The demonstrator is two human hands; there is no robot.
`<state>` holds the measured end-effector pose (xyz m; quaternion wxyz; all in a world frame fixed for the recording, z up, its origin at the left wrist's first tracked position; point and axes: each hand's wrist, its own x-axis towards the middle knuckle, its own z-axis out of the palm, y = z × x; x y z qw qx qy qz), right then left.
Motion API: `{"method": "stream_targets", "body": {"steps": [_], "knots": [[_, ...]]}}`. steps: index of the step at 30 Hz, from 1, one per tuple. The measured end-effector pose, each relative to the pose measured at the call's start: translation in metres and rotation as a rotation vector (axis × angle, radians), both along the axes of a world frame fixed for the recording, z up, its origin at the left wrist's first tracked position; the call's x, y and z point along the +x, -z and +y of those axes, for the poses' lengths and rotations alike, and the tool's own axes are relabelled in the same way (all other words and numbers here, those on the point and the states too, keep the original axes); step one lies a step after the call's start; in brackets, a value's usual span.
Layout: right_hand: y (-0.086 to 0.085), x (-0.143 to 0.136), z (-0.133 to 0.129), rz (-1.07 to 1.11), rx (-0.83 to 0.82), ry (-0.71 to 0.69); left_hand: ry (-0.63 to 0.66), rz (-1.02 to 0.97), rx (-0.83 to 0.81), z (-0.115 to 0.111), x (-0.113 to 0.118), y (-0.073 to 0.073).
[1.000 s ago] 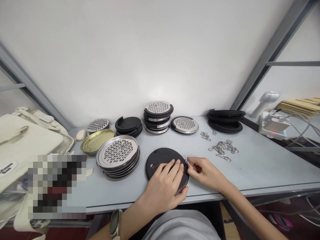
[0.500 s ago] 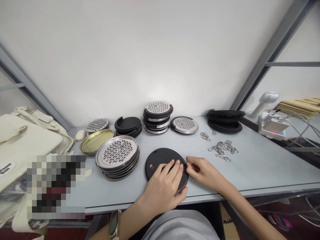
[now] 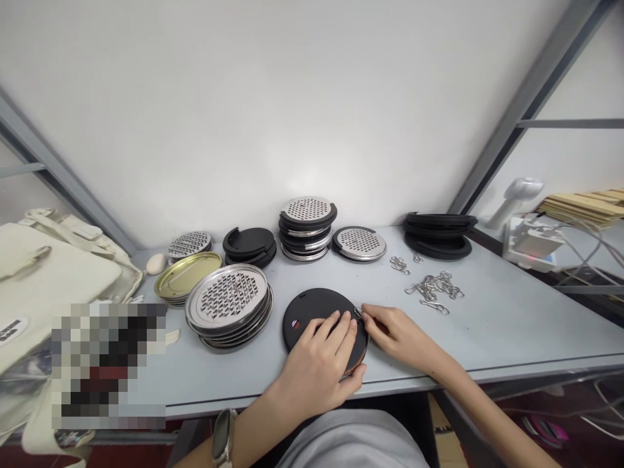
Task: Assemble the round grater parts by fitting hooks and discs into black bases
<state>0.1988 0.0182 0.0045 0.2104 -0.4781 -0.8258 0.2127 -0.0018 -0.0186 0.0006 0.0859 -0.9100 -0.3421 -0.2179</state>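
Observation:
A round black disc (image 3: 316, 305) lies on the grey table near its front edge. My left hand (image 3: 324, 364) rests on the disc's right part, fingers over its top and the thumb at its lower right rim, so it holds the disc. At the disc's right rim, my right hand (image 3: 390, 328) is closed, its fingertips on a small metal hook (image 3: 358, 312). Part of the hook is hidden by the fingers. More metal hooks (image 3: 436, 286) lie in a loose pile to the right, with a smaller group (image 3: 400, 264) behind.
Metal grater discs (image 3: 229, 300) are stacked at left, beside gold lids (image 3: 188, 276). Black holders (image 3: 249, 244), a tall grater stack (image 3: 307, 227) and a single grater (image 3: 361, 244) stand along the wall. Black rings (image 3: 439, 235) are at back right. A cream bag (image 3: 58, 260) is far left.
My right fingertips have shifted slightly at the disc's rim, and the hook there now shows more of its loop. My left hand has stayed on the disc.

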Motion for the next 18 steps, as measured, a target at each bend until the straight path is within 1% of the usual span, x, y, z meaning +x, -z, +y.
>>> {"method": "stream_targets", "body": {"steps": [5, 13, 18], "knots": [[-0.0008, -0.0005, 0.0007, -0.007, -0.013, -0.001, 0.006, -0.003, -0.008, 0.0004, 0.0002, 0.0010], [0.0003, -0.0008, 0.0013, 0.073, -0.042, 0.017, 0.007, 0.005, -0.020, 0.0009, -0.0005, 0.0001], [0.0000, 0.0003, 0.0003, 0.137, -0.090, 0.031, 0.006, 0.006, -0.030, 0.0001, -0.0007, 0.0009]]}}
